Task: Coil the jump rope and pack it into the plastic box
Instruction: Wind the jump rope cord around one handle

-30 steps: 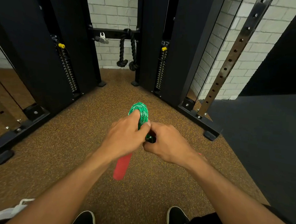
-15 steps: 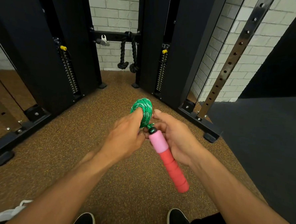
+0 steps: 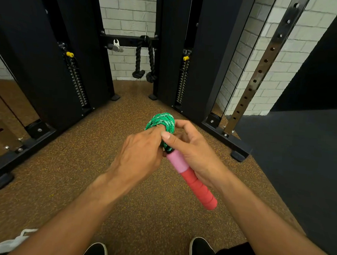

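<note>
The jump rope's green braided cord is wound into a tight coil [image 3: 161, 121] held up in front of me, above the brown speckled floor. My left hand [image 3: 140, 155] pinches the coil from the left, fingers closed on it. One handle [image 3: 192, 180], pink at the top and red below, points down and right across the palm of my right hand [image 3: 193, 152], whose thumb presses at the coil's base. The other handle is hidden behind my hands. No plastic box shows clearly in view.
Black cable-machine columns [image 3: 49, 61] with weight stacks stand left and right ahead, their base feet [image 3: 239, 155] reaching onto the floor. A black rope attachment [image 3: 145, 61] hangs by the white brick wall. A clear plastic thing [image 3: 2, 245] lies at bottom left. My shoes [image 3: 201, 251] are below.
A second ago a red handle hung below my left hand. The pink-and-red handle has since swung out to the right and now lies in my right hand, which opened around it.
</note>
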{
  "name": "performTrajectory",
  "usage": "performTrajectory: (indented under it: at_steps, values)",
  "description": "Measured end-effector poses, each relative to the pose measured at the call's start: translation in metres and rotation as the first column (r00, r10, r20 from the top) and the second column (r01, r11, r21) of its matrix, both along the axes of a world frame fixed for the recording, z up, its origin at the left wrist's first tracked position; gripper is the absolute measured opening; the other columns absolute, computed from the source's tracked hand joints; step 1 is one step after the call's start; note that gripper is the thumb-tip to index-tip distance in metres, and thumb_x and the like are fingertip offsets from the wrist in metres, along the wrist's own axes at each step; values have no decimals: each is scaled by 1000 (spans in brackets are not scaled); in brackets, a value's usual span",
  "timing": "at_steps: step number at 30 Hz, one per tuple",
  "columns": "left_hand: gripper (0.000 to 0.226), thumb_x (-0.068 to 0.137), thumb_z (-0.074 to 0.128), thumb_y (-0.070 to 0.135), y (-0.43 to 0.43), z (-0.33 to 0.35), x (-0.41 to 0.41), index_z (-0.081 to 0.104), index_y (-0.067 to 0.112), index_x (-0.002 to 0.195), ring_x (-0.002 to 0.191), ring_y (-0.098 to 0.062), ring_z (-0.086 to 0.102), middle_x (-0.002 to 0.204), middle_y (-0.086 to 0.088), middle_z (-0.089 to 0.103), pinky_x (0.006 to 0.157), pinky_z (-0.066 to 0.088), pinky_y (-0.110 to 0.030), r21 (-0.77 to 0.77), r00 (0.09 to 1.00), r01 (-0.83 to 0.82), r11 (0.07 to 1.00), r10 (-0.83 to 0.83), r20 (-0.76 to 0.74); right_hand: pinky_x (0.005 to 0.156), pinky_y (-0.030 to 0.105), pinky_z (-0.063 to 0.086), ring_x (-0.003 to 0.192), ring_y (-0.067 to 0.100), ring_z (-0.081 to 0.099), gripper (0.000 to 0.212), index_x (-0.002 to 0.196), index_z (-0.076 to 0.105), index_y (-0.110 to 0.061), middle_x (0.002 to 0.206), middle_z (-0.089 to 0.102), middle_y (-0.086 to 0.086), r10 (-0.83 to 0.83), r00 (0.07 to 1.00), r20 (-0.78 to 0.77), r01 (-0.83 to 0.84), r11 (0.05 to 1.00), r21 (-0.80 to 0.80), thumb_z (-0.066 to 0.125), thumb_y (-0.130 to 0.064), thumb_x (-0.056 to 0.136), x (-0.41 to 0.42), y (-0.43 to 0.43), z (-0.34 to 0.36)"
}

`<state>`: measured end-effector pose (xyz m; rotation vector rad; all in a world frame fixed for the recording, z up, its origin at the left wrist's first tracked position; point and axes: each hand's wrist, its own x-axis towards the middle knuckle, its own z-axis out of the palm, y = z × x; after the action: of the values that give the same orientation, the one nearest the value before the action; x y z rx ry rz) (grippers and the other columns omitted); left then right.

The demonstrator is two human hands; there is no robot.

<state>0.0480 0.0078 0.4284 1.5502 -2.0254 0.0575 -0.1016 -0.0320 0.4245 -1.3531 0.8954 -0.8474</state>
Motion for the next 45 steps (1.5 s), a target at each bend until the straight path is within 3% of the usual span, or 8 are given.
performTrajectory:
  at_steps: [9,16,21,30,36,39,43,45]
  values:
    - [19,92,56,17,1,2,2,41,19,83,54,-4,39,69,8,46,48,27,-23,256,988,88,963,-52,-143,76,28,55,87,9,64,34,127,54,-22,102,66,-7,-130,886,-444,-62,918,-391,57,-38,98,2,-1,-1]
    - [14,87,63,21,-2,5,7,49,18,89,62,-14,56,72,4,58,51,44,-34,296,989,58,953,-15,-146,67,36,57,76,11,66,35,119,55,-24,92,66,-8,-219,830,-513,-66,874,-481,64,-41,90,5,-4,-4]
    - [15,90,56,21,-1,2,4,43,16,84,56,-8,43,68,5,49,51,32,-29,341,985,142,929,-99,-139,59,22,40,78,9,56,20,108,50,-20,93,59,-6,-268,785,-558,-90,843,-531,53,-35,95,9,-5,-12]
    - [15,86,46,29,4,15,8,42,15,83,63,-13,37,76,1,45,59,33,-36,473,919,236,849,-36,-393,72,43,56,85,18,65,37,111,60,-23,97,66,-2,-197,877,-438,-58,862,-504,57,-51,88,3,-9,-10]
    - [21,78,46,27,8,15,-1,42,8,87,66,-11,37,80,0,44,62,35,-36,522,879,303,797,-22,-477,55,24,29,66,4,42,23,79,41,-22,78,42,-9,-354,743,-568,-89,788,-609,49,-40,91,10,-6,-12]
    - [10,93,47,18,6,11,-1,45,9,88,61,-10,39,76,3,47,59,36,-33,471,926,234,851,-47,-375,63,31,32,72,13,47,18,88,45,-20,81,45,-7,-297,761,-578,-118,811,-572,46,-37,93,10,-10,-13]
    - [8,90,55,16,5,6,-5,51,19,84,55,-9,47,67,11,49,53,35,-28,166,992,65,984,-46,-120,69,32,33,81,19,50,18,89,49,-15,85,52,0,-267,807,-526,-79,834,-546,45,-31,95,13,-15,-13]
    - [3,86,59,18,5,4,-5,57,20,86,64,-21,61,72,8,60,57,47,-35,39,998,30,999,-28,-61,70,35,40,83,23,55,18,91,53,-11,89,58,6,-245,827,-506,-61,856,-514,45,-26,96,14,-14,-11]
